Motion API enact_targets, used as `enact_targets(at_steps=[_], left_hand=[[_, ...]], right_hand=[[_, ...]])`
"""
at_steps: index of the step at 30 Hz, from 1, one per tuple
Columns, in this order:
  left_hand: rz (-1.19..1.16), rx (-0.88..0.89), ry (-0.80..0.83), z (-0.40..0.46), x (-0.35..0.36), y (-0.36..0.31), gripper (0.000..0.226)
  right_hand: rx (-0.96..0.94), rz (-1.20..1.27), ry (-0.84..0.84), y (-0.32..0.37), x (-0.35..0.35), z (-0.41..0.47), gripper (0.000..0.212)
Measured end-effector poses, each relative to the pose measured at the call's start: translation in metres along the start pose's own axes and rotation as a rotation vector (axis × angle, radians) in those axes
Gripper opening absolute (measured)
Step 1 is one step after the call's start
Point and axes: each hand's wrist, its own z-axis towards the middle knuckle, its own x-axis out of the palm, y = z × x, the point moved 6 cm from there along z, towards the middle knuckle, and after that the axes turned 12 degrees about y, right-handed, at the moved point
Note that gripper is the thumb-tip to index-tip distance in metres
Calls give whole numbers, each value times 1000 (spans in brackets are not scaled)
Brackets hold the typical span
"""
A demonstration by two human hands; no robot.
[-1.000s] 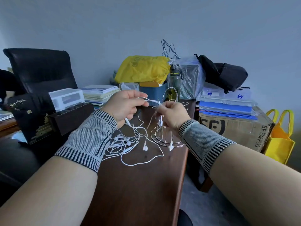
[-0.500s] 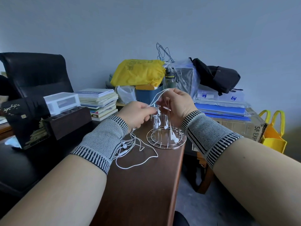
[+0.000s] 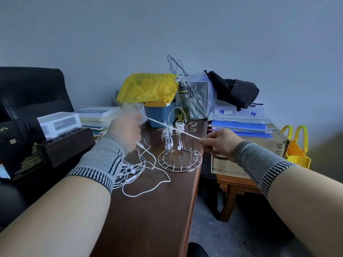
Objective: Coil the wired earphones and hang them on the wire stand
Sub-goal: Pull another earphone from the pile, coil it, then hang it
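step: you're stretching one thin white earphone cable taut between both hands, so this looks like the straightening stage before coiling; coil itself not started on this cable, as far as I can judge.

left hand: your left hand is motion-blurred; fingers look curled round the far end of the cable, and a white inline plug or remote sticks out below the palm. Exact finger hold: can't tell through the blur.

right hand: your right hand is pinching the near end of the same cable between thumb and fingertips, other fingers curled in.

cable position: it's running diagonally in the air, in front of the top of the round silver wire stand with upright prongs; touching the prongs or just crossing in front, can't tell.

stand: it's sitting near the right edge of the dark brown wooden table. Two white coiled earphone sets are already hanging on its prongs, earbuds dangling.

backlog: a loose tangle of white earphones is lying on the table under your left wrist, beside the stand.

next move: likely you're needing to bring the hands together and wrap the cable into loops round the left fingers, keeping the loops small enough for a prong, then pick a free prong.

risk: the taut cable could be snagging the hung sets or tipping the light stand.
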Motion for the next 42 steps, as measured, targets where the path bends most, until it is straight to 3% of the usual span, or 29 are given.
enact_targets(at_steps=[2,4,8,13,19,28,30,33,39,42], left_hand=[[22,17,-40,1,1,3,24],[19,35,-63,4,0,5,25],[22,65,-123,9,-11,7,21],[59,74,-50,9,-16,13,15],[182,60,75,9,-3,21,18],[266,69,113,-1,9,23,21],[294,69,119,-4,11,24,22],[367,75,131,-10,15,28,23],[529,46,193,-24,22,46,20],[800,61,239,-34,27,51,19]], right_hand=[[5,-451,-78,11,-6,2,15],[-9,-696,-166,28,-9,8,22],[-95,-587,-418,65,-26,28,23],[-131,-613,-301,87,-1,71,20],[-46,-782,-156,75,28,98,15],[-23,-943,-44,80,28,83,30],[-31,-882,-101,78,18,71,30],[-132,-607,-196,71,11,44,27],[-164,5,-72,27,50,11,19],[-180,291,-66,15,65,9,16]])
